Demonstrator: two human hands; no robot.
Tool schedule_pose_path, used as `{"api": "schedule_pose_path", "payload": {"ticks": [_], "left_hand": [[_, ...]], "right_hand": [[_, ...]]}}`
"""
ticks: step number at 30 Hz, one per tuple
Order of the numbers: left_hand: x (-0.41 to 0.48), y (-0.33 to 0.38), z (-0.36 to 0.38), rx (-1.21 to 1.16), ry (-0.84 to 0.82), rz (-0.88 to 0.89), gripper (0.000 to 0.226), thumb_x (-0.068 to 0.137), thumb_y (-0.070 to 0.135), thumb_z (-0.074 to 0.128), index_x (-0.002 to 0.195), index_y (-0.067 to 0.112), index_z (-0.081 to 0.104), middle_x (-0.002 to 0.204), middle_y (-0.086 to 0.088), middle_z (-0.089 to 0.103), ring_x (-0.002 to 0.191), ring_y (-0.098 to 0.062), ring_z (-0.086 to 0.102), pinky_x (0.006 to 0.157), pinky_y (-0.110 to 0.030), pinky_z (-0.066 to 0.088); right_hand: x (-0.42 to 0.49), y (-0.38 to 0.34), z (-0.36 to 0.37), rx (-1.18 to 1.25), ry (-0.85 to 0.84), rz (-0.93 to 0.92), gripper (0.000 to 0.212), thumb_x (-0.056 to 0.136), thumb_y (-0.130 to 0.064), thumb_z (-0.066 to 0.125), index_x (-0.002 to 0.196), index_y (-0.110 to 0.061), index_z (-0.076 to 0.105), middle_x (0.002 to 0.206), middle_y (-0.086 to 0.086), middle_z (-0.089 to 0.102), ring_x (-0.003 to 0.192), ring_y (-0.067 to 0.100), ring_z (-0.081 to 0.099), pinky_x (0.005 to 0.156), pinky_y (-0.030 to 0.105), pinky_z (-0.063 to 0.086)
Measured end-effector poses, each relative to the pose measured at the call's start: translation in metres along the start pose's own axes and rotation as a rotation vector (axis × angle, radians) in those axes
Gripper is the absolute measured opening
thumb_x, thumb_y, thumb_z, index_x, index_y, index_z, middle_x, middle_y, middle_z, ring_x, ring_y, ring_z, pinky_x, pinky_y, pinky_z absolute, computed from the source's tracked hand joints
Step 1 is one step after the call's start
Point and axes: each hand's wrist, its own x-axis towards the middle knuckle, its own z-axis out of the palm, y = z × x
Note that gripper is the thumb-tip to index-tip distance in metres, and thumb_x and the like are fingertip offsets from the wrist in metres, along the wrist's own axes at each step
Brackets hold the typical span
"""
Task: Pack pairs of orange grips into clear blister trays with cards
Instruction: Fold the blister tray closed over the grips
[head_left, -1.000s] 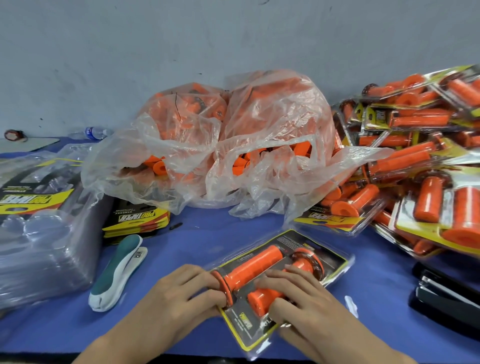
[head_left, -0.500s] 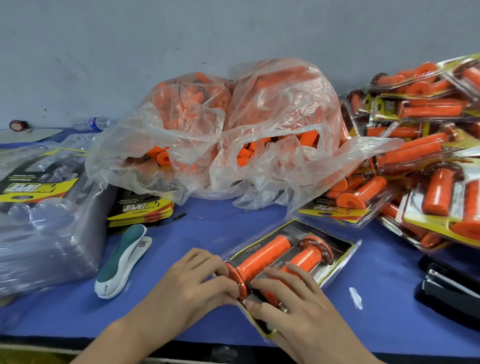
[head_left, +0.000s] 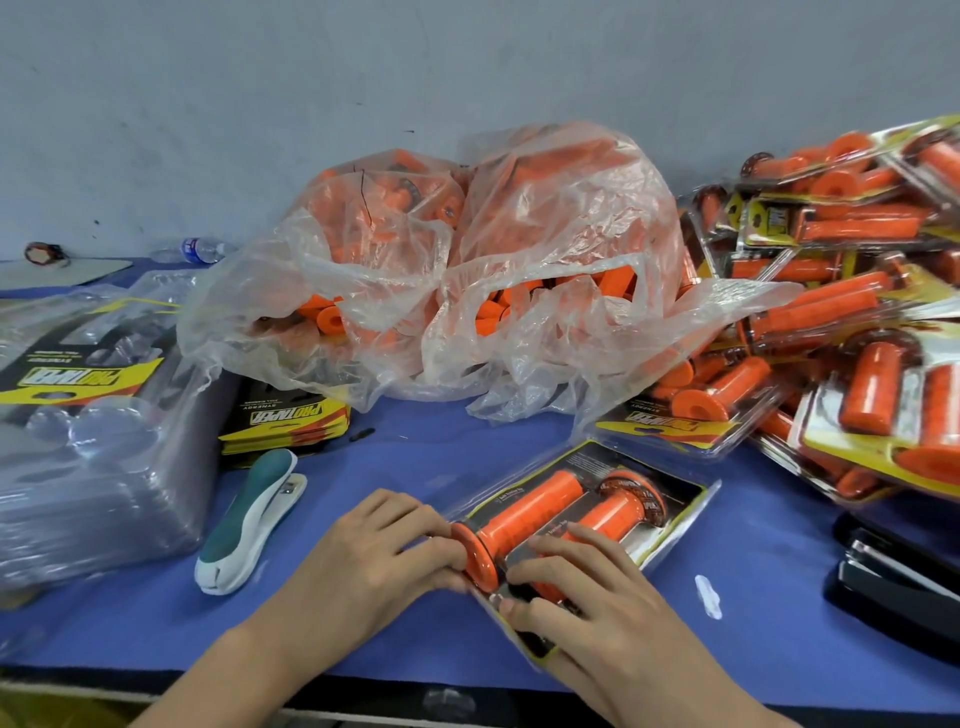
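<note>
A clear blister tray (head_left: 680, 499) with a black and yellow card lies on the blue table, angled away to the right. Two orange grips sit in it: the left grip (head_left: 530, 512) with its flange at the near end, and the right grip (head_left: 615, 512) with a printed ring at the far end. My left hand (head_left: 374, 561) curls its fingers over the tray's near left edge, touching the flange. My right hand (head_left: 597, 613) lies flat over the near end of the right grip and the tray, fingers pressing down.
Two clear bags of loose orange grips (head_left: 467, 291) sit behind. A pile of finished packs (head_left: 841, 338) fills the right. Stacked empty trays (head_left: 78, 467), printed cards (head_left: 283, 421) and a green-white stapler (head_left: 249, 525) lie left. A black stapler (head_left: 893, 577) is at right.
My right hand has slid back toward the tray's near end, uncovering more of the right grip. My left hand has stayed at the flange. The view has shifted slightly.
</note>
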Motion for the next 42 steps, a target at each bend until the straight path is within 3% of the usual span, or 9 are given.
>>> {"api": "schedule_pose_path", "payload": {"ticks": [7,12,15,21,25,29,33,38,42], "left_hand": [[-0.004,0.008,0.000,0.030,-0.033,0.005,0.004,0.100,0.022,0.055,0.097,0.024,0.057,0.095,0.006,0.058,0.085,-0.015,0.050,0.081,-0.021,0.037],[-0.007,0.005,-0.009,0.002,-0.082,-0.016,0.017,0.099,0.037,0.057,0.095,0.024,0.068,0.099,0.006,0.063,0.091,-0.013,0.053,0.084,-0.021,0.041],[-0.007,0.006,-0.013,0.028,-0.093,-0.025,0.022,0.103,0.033,0.051,0.094,0.025,0.069,0.097,0.006,0.062,0.087,-0.015,0.053,0.081,-0.021,0.039],[-0.002,0.010,-0.019,0.057,-0.063,0.029,0.020,0.100,0.029,0.058,0.086,0.021,0.069,0.089,0.007,0.061,0.078,-0.015,0.053,0.081,-0.025,0.042],[-0.009,0.017,-0.021,0.078,-0.066,0.070,0.027,0.096,0.038,0.064,0.077,0.020,0.067,0.083,0.008,0.059,0.076,-0.015,0.054,0.080,-0.026,0.046],[-0.016,0.015,-0.023,-0.022,-0.110,0.058,0.022,0.098,0.039,0.061,0.085,0.023,0.054,0.102,0.007,0.063,0.103,-0.012,0.060,0.089,-0.023,0.044],[-0.017,0.013,-0.020,-0.036,-0.164,0.097,0.010,0.100,0.028,0.057,0.092,0.027,0.051,0.116,0.007,0.066,0.127,-0.009,0.053,0.100,-0.030,0.044],[-0.005,0.030,-0.018,-0.035,-0.107,0.118,0.012,0.099,0.014,0.057,0.102,0.025,0.060,0.098,0.003,0.059,0.092,-0.014,0.057,0.101,-0.032,0.043],[0.008,0.051,-0.010,-0.061,-0.054,0.149,0.018,0.095,0.007,0.060,0.096,0.023,0.067,0.084,0.003,0.052,0.077,-0.015,0.050,0.083,-0.028,0.046]], "right_hand": [[0.002,-0.022,0.005,-0.046,0.111,0.107,0.016,0.082,-0.044,0.060,0.080,-0.035,0.073,0.088,-0.015,0.068,0.099,0.012,0.069,0.095,0.041,0.043],[0.004,-0.021,0.010,-0.053,0.178,0.098,0.026,0.091,-0.035,0.054,0.075,-0.032,0.074,0.085,-0.019,0.069,0.098,0.008,0.070,0.094,0.040,0.043],[0.004,-0.019,0.010,-0.001,0.184,0.080,0.042,0.100,-0.038,0.041,0.076,-0.035,0.074,0.087,-0.023,0.069,0.100,0.003,0.068,0.096,0.037,0.043],[-0.001,-0.004,0.003,0.029,0.117,-0.022,0.018,0.092,-0.034,0.058,0.081,-0.035,0.073,0.092,-0.022,0.067,0.106,0.001,0.063,0.103,0.038,0.042],[-0.005,0.004,-0.003,0.069,0.091,-0.100,0.033,0.100,-0.034,0.046,0.084,-0.035,0.075,0.095,-0.021,0.068,0.111,0.001,0.062,0.102,0.039,0.045],[-0.011,0.017,-0.008,0.081,-0.036,-0.142,0.054,0.107,-0.034,0.026,0.093,-0.032,0.077,0.105,-0.020,0.070,0.116,0.000,0.059,0.111,0.031,0.037],[-0.017,0.024,-0.017,0.123,-0.026,-0.121,0.039,0.105,-0.035,0.037,0.098,-0.034,0.075,0.111,-0.019,0.068,0.124,0.007,0.056,0.113,0.033,0.035],[-0.030,0.039,-0.026,-0.030,-0.064,-0.004,0.021,0.095,-0.028,0.051,0.100,-0.032,0.070,0.118,-0.016,0.064,0.124,0.012,0.056,0.112,0.042,0.033],[-0.022,0.022,-0.019,0.022,-0.065,0.055,0.014,0.090,-0.039,0.057,0.101,-0.035,0.065,0.117,-0.006,0.065,0.110,0.012,0.062,0.104,0.039,0.041]]}}
